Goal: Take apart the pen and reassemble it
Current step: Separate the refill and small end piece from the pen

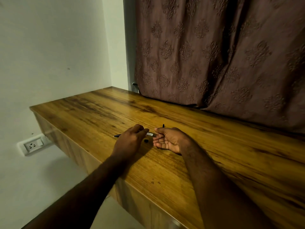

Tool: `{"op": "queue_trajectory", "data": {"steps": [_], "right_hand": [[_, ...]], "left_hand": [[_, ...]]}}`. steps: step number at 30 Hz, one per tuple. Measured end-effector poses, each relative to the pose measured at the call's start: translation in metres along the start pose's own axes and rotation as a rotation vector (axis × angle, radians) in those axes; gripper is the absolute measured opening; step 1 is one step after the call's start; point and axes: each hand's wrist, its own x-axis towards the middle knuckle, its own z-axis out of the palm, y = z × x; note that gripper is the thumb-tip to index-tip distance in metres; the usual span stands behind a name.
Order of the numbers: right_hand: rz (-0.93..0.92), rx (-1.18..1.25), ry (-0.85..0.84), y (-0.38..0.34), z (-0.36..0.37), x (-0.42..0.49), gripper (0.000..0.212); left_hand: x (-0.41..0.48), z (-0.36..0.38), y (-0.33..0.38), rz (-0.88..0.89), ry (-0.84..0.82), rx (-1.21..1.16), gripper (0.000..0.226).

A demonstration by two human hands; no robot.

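While left hand (130, 139) and right hand (168, 140) pinch one pen (150, 134) — two black parts (146, 140) (163, 125) lie nearby.

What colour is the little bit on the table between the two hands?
Black. The little bit shows best in the head view, the only one.

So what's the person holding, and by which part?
A pen: the left hand grips its middle, tip poking out. The right hand is at its rear end; whether it pinches there cannot be told.
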Motion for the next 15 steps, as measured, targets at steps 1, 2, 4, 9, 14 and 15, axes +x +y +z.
{"op": "queue_trajectory", "data": {"steps": [1, 2, 4, 9, 14, 15], "right_hand": [[0.002, -0.008, 0.001, -0.0003, 0.0000, 0.0000, 0.031], [0.003, -0.012, 0.000, -0.0006, -0.0001, -0.0005, 0.030], [0.001, -0.014, -0.007, -0.0013, -0.0003, -0.0009, 0.027], [-0.009, -0.008, -0.010, -0.0009, 0.0001, -0.0006, 0.022], [-0.013, -0.021, -0.005, -0.0001, 0.0006, -0.0003, 0.025], [-0.015, -0.021, -0.002, -0.0002, 0.0005, -0.0001, 0.024]], "left_hand": [[0.0001, -0.0003, -0.0002, -0.001, -0.005, 0.000, 0.038], [-0.0001, 0.0000, -0.0008, -0.003, -0.007, -0.002, 0.038], [-0.0002, -0.0001, -0.0007, -0.011, -0.008, 0.000, 0.039], [-0.0002, -0.0008, 0.0001, -0.015, -0.015, 0.000, 0.038], [-0.0001, -0.0014, 0.0009, -0.016, -0.030, -0.037, 0.039], [-0.0002, -0.0024, 0.0017, -0.013, -0.030, -0.042, 0.039]]}}
